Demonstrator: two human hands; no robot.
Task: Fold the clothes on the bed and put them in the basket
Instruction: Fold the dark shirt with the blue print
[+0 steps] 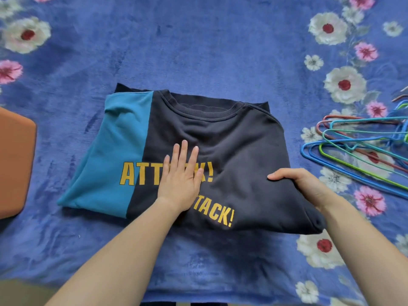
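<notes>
A dark navy sweatshirt with a teal panel on its left and yellow "ATTACK!" lettering lies partly folded in the middle of the bed, collar pointing away from me. My left hand rests flat on its chest, fingers spread, covering part of the lettering. My right hand grips the sweatshirt's right edge, thumb on top and fingers tucked under the fabric. An orange-brown basket shows partly at the left edge of the view.
The bed is covered by a blue blanket with white and pink flowers. A pile of several coloured wire hangers lies to the right of the sweatshirt, close to my right hand.
</notes>
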